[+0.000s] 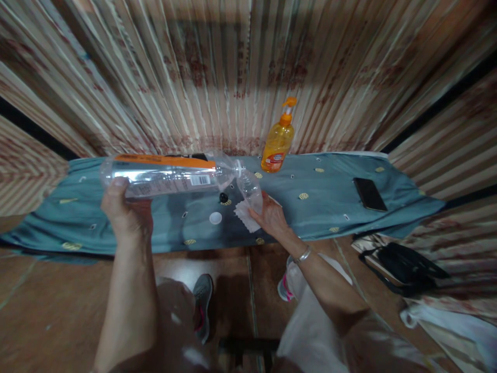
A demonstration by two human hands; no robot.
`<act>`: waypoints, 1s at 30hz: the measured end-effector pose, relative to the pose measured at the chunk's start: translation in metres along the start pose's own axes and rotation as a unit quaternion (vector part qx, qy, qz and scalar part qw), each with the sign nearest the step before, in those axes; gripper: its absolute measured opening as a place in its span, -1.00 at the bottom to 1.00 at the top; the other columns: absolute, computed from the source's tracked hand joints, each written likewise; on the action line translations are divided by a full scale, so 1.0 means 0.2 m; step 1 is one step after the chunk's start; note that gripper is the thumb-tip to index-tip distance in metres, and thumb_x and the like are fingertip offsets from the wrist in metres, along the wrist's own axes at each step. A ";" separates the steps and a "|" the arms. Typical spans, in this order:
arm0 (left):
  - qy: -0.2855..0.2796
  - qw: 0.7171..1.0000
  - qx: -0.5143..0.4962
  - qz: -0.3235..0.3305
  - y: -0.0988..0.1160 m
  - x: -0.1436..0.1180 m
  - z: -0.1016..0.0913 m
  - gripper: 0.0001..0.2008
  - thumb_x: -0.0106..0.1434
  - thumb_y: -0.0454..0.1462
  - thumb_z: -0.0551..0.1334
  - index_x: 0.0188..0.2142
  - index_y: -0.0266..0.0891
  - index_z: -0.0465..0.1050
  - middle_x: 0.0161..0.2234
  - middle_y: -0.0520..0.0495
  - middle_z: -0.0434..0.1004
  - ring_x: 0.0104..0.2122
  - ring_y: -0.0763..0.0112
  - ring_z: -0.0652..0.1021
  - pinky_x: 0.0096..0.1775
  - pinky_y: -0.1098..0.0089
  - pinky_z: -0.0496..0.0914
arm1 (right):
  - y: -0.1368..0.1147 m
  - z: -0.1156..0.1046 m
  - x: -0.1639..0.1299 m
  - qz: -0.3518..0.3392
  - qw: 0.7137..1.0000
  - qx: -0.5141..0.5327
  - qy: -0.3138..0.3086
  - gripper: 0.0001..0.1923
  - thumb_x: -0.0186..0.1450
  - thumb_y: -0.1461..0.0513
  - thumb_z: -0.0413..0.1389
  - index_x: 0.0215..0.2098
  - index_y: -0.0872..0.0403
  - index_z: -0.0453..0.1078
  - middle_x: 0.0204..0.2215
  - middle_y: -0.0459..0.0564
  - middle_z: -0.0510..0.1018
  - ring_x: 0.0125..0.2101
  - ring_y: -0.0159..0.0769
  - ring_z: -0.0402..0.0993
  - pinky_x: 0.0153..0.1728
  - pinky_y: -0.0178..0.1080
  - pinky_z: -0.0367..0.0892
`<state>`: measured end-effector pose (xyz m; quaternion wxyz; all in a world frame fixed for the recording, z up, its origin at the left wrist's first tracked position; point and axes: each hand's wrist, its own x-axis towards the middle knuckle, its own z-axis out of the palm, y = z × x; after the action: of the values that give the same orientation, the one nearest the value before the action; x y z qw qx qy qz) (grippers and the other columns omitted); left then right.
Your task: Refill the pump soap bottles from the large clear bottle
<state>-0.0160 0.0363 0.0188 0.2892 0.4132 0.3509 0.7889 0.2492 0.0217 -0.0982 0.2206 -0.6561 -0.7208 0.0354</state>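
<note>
My left hand [126, 212] is closed around the base end of a large clear plastic bottle [166, 178] with an orange and silver label. The bottle lies on its side in the air, its neck pointing right. At the neck is a clear, thin plastic piece [250, 187], perhaps a cup; its exact kind is unclear. My right hand [271, 213] grips this piece, with a crumpled white tissue-like sheet [247, 217] below it at the fingertips. Beneath the bottle, a small black round object [224, 198] and a white disc [215, 218] lie on the teal cloth [171, 223].
An orange pump bottle [278, 145] stands at the back of the cloth-covered surface. A black phone [369, 194] lies to the right. On the floor at right are a black bag [406, 267] and a white bag [446, 329]. Patterned curtains [217, 77] surround the surface.
</note>
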 end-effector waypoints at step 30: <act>0.008 0.999 -0.035 -0.003 -0.03 0.01 -0.02 -0.71 -0.10 -0.13 0.31 -0.35 -0.19 0.52 -0.39 0.03 0.53 -0.21 0.28 0.56 -0.09 0.24 0.45 | 0.01 0.01 0.00 0.000 1.000 -0.013 0.005 -0.31 0.25 0.02 0.09 0.17 0.33 0.13 -0.13 0.32 0.55 -0.13 -0.10 0.53 -0.14 -0.18 0.40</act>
<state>-0.0196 0.0393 0.0132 0.3033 0.3953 0.3263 0.8033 0.2497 0.0229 -0.1008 0.2158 -0.6590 -0.7201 0.0233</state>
